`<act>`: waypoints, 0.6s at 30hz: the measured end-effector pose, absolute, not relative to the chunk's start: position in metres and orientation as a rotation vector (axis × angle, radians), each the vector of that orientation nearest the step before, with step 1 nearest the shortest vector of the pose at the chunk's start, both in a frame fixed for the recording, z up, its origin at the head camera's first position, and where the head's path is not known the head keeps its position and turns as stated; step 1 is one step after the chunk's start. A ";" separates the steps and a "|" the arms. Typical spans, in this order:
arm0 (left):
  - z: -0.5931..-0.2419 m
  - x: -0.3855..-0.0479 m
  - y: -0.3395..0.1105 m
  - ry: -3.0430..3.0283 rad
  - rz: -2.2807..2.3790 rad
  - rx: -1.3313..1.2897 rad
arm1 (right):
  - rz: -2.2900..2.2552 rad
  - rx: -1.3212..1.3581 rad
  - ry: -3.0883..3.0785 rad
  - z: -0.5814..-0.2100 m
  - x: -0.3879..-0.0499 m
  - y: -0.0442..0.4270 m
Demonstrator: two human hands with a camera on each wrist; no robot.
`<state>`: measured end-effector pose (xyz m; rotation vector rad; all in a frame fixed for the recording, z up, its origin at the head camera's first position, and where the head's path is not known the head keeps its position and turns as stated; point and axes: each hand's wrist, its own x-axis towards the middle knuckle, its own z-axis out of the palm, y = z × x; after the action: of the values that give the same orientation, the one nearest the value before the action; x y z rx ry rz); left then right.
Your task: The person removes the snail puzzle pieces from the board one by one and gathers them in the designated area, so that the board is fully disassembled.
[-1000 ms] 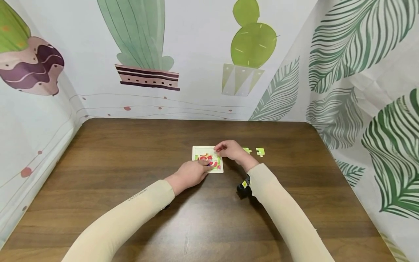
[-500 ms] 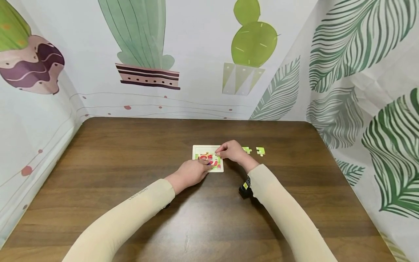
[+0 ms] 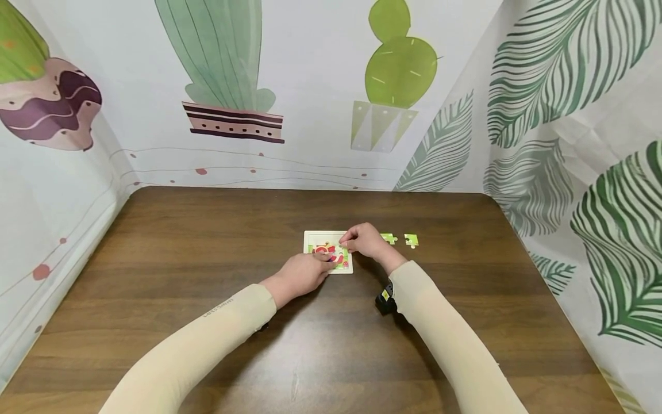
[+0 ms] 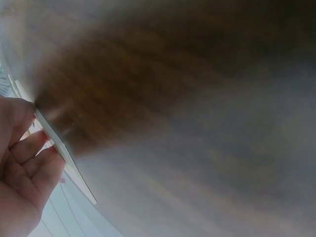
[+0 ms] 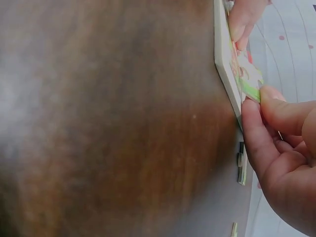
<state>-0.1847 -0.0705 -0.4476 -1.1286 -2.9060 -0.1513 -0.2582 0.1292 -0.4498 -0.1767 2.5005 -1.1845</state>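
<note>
A small jigsaw puzzle tray point(image 3: 323, 237) with a cream rim lies on the table, its lower part filled with red, white and green pieces. My left hand point(image 3: 302, 272) rests its fingers on the pieces at the tray's near side. At the tray's right side, my right hand point(image 3: 364, 238) pinches a puzzle piece point(image 5: 252, 91) between thumb and fingers. In the right wrist view that piece is white and green and tilts above the tray. The left wrist view shows the left fingertips point(image 4: 55, 157) at the tray's edge; what lies beneath them is hidden.
Two loose green puzzle pieces lie right of the tray: one puzzle piece point(image 3: 389, 238) partly behind the right hand, another green piece point(image 3: 411, 240) farther right. The brown wooden table point(image 3: 233, 230) meets a cactus-print cloth point(image 3: 315, 161) at the back.
The right hand has shifted slightly, bringing its fingertips down onto the tray's right side with the puzzle piece. The left hand stays in place.
</note>
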 end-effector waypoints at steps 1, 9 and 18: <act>-0.448 -0.185 -0.070 -2.905 -0.156 -1.127 | -1.190 -0.177 2.499 -0.450 -0.258 0.129; -0.449 -0.186 -0.070 -2.926 -0.194 -1.113 | -1.224 -0.185 2.485 -0.452 -0.258 0.129; -0.451 -0.186 -0.071 -2.882 -0.155 -1.139 | -1.350 -0.091 2.358 -0.453 -0.259 0.131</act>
<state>-0.1858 -0.0713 -0.4515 -1.1391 -2.8823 -0.1554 -0.2593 0.1309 -0.4529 -0.0907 2.3577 -1.3504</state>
